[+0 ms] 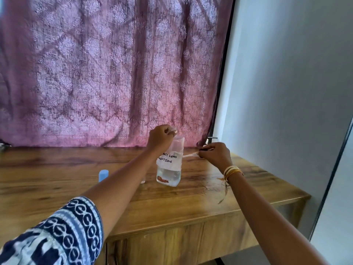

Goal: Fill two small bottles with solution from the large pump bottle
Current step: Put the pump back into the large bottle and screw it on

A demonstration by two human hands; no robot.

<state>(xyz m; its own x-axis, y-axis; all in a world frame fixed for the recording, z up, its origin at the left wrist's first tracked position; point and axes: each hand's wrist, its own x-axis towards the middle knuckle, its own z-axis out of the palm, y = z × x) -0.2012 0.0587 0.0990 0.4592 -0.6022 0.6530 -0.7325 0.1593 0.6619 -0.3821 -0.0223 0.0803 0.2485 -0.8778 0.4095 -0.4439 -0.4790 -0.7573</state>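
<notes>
My left hand point(159, 139) is closed on the pump head of the large bottle point(169, 165), upright on the surface point(76, 188). Right hand point(214, 153) pinches something small & pale by the spout, can't ID. Bottle's clear plastic w/ liquid, prob slippery, so hold the body.

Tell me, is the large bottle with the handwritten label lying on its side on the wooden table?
No, the large bottle stands upright on the wooden table, with the left hand gripping its top.

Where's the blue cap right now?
In the head view, the blue cap stands on the wooden table, left of the large pump bottle, just beyond the left forearm.
</notes>
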